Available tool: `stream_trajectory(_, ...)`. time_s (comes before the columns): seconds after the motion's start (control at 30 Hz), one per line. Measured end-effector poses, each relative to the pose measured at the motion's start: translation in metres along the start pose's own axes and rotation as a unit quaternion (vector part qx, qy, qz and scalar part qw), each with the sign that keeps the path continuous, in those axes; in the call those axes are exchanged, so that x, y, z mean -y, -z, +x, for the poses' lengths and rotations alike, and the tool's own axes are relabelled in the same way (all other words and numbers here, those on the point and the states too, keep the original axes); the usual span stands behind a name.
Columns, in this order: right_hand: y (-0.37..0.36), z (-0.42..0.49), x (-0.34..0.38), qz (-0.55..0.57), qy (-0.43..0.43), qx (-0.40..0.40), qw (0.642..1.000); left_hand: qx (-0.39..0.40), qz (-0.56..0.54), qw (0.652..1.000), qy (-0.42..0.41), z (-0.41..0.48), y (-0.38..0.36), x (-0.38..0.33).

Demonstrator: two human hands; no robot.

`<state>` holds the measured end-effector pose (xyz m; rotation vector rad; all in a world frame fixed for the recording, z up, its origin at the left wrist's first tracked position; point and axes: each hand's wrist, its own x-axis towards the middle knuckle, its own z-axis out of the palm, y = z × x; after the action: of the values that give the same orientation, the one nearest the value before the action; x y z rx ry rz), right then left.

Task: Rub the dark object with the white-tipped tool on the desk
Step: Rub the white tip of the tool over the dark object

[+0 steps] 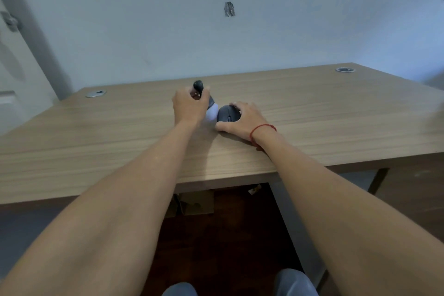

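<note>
**White tip held at the side of the dark object**

The dark object [228, 114] (a computer mouse, by its shape) lay on the wooden table [312, 113], a little in from the near edge and roughly in the middle of its width. It was steadied by the right hand [242, 119], whose grip was spread over its right side and closed lightly against it, the thumb lying on the table at its near edge. A red cord [260, 128] was worn at that wrist.

The white-tipped tool [204, 96] was clasped in the left hand [188, 106], the grip wrapped shut around its dark handle, with the handle's rounded end standing clear above the knuckles. The white tip [212, 113] was angled down and to the right, and appeared to be touching the left flank of the object, though the exact contact was partly hidden by the hand.

For the rubbing to be done well, the object would best be kept pinned by the right hand so that it was not pushed sideways across the smooth table. Short strokes with light, even pressure would probably serve, carried from the flank up over the curved top. The fingers of the right hand would need to be shifted where they covered the surface to be rubbed.
</note>
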<state>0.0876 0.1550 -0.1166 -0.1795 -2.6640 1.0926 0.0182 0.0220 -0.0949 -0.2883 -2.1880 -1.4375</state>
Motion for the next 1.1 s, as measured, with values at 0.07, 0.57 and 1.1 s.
stream_trajectory(0.07, 0.000, 0.001, -0.002, -0.003, -0.001, -0.002, 1.000, 0.000, -0.076, 0.997, 0.007, 0.000, -0.002, -0.005)
stream_trajectory(0.57, 0.004, -0.006, -0.003, 0.101, -0.027, -0.001, 0.995, 0.068, -0.046, 0.996, -0.021, 0.003, -0.008, -0.012)
stream_trajectory(1.1, 0.003, -0.008, -0.005, 0.144, -0.011, -0.007, 0.989, 0.065, 0.076, 0.995, -0.003, 0.000, -0.009, -0.003)
